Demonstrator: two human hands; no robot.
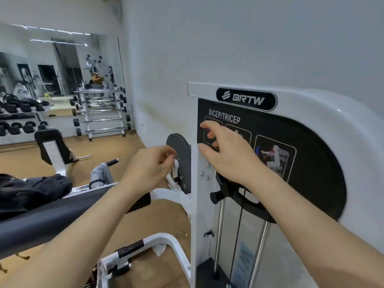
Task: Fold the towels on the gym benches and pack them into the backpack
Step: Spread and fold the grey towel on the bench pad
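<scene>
Backpack [35, 190] on bench [52, 217], left of left grip [149, 165], right grip [226, 150] farther

A: How is the BRTW machine frame [204, 204] finished?

B: White painted metal is seen, glossy and smooth. A matt black instruction panel [311, 183] is set into it, and polished chrome guide rods [220, 225] are seen within the frame.

A: And left of the frame?

B: A pad [52, 219] covered in smooth, faintly sheened black vinyl is seen, and a backpack [35, 190] of matt black cloth. The floor [149, 221] under the frame appears matt and wood-toned.
</scene>
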